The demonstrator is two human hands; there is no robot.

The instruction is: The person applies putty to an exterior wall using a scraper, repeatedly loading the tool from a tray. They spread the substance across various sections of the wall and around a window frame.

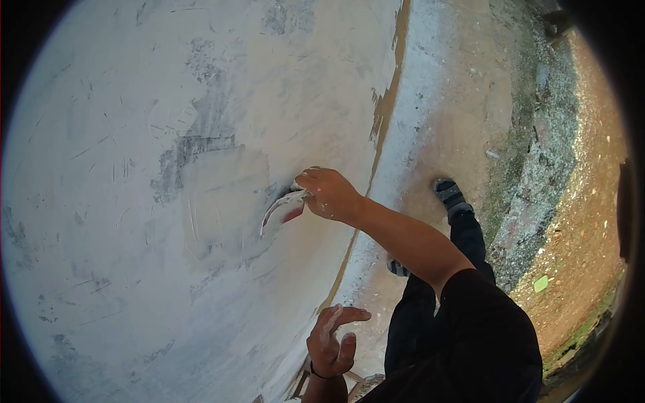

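Here, the right hand (pixel 330 193) is clenched around the handle of a putty knife (pixel 282 209), whose blade lies flat against the whitewashed wall (pixel 134 201), beside a smooth, paler patch of filler (pixel 225 201). Below the knife, the left hand (pixel 330 344) hangs released, fingers loosely spread, close to the wall but apart from it. A shoe (pixel 449 193) rests on the ground right of the wall.

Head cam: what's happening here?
A person is spreading pale plaster on a wall. The right hand presses a putty knife flat against a fresh smooth patch. The left hand is open and empty, hanging near the wall's lower edge. The person's shoe stands on the concrete strip below.
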